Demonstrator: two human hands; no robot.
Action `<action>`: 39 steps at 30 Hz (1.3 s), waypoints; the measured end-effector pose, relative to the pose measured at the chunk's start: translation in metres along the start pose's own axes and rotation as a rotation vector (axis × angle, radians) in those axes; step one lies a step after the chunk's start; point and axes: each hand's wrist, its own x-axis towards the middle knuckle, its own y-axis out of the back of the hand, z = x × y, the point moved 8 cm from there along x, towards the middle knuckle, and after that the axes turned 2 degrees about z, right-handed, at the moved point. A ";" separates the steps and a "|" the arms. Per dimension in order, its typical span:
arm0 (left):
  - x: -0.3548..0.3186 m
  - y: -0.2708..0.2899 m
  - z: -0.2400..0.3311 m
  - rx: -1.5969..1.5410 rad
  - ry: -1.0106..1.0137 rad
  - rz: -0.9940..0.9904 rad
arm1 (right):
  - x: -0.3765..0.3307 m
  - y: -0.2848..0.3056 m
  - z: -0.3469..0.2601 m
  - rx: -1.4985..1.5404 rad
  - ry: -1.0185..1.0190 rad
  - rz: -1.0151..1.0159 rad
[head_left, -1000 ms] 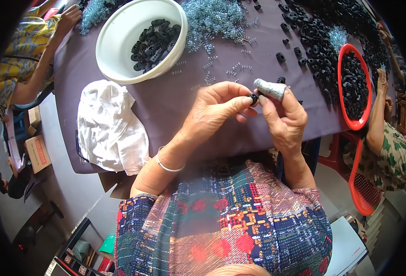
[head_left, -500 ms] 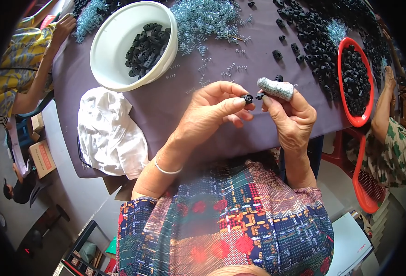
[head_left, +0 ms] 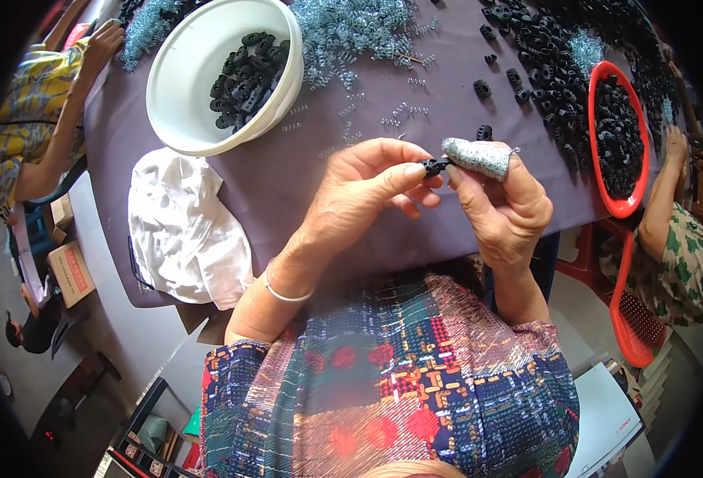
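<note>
Over the near part of the table, my left hand (head_left: 359, 187) pinches a small black plastic cord lock body (head_left: 432, 167) between thumb and fingertips. My right hand (head_left: 507, 203) is closed too, its thumb and forefinger on a small black cord lock plunger that meets the body end to end. A grey knitted finger cover (head_left: 479, 157) wraps that forefinger and partly hides the plunger. Whether a spring sits between the two pieces cannot be seen. Just beyond the right hand lies a loose black cord lock piece (head_left: 485, 132).
A white bowl (head_left: 168, 131) holds black pieces at the far left. Behind it lies a pile of metal springs (head_left: 359, 36), several strewn nearer. Black pieces (head_left: 547, 92) heap at right beside a red basket (head_left: 592, 135). White cloth (head_left: 184, 227) lies left. Co-workers' arms (head_left: 53, 155) show at both sides.
The plunger in my right hand has come left against the body in my left hand, closing the small gap between them. The view has shifted slightly.
</note>
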 end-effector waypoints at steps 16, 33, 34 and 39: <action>0.000 0.000 0.003 0.101 -0.077 0.018 | 0.000 -0.002 0.008 0.072 -0.157 -0.044; -0.006 -0.003 0.010 0.341 -0.244 0.151 | 0.003 -0.004 0.005 -0.210 -0.023 -0.169; -0.006 -0.002 0.010 0.340 -0.251 0.153 | 0.003 -0.005 0.006 -0.211 -0.023 -0.168; -0.005 0.000 0.008 0.342 -0.255 0.169 | 0.004 -0.006 0.009 -0.258 -0.039 -0.158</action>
